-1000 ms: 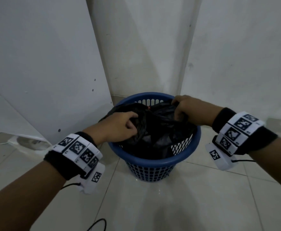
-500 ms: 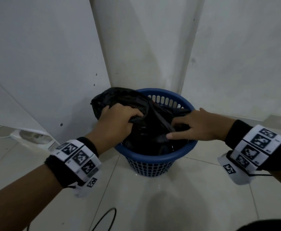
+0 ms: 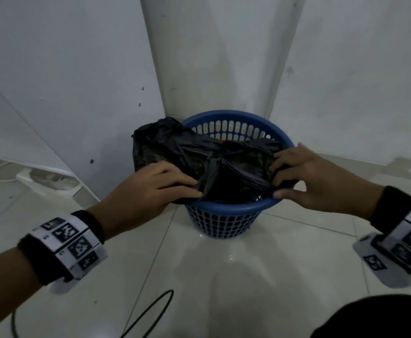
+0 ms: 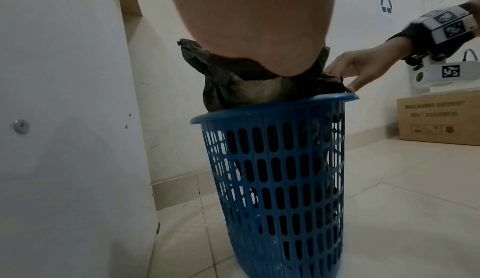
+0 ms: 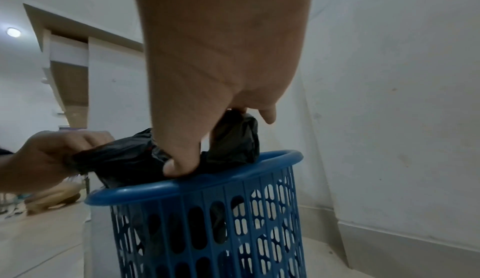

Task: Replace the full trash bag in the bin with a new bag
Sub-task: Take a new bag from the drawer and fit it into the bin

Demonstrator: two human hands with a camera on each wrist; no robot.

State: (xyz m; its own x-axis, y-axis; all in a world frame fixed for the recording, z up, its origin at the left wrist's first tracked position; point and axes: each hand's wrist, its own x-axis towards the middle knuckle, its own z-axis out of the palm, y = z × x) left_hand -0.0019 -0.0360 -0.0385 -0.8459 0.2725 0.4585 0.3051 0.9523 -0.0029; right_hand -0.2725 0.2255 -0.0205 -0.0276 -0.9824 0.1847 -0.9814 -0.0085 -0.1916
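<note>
A blue slotted plastic bin stands on the tiled floor in a wall corner. A crumpled black trash bag sits in it and bulges above the rim, hanging out over the far-left edge. My left hand grips the bag's near-left part; the right wrist view shows its fingers curled round the black plastic. My right hand pinches the bag's right side, with the thumb down by the bin rim. The left wrist view shows the bag rising out of the bin.
A white cabinet panel stands close on the left and white walls meet just behind the bin. A black cable lies on the floor near me. A cardboard box sits against the wall to the right.
The right hand has shifted from the bag's middle to its right side and now pinches it. The left hand has slid lower on the bag's left part. The bag spreads wider.
</note>
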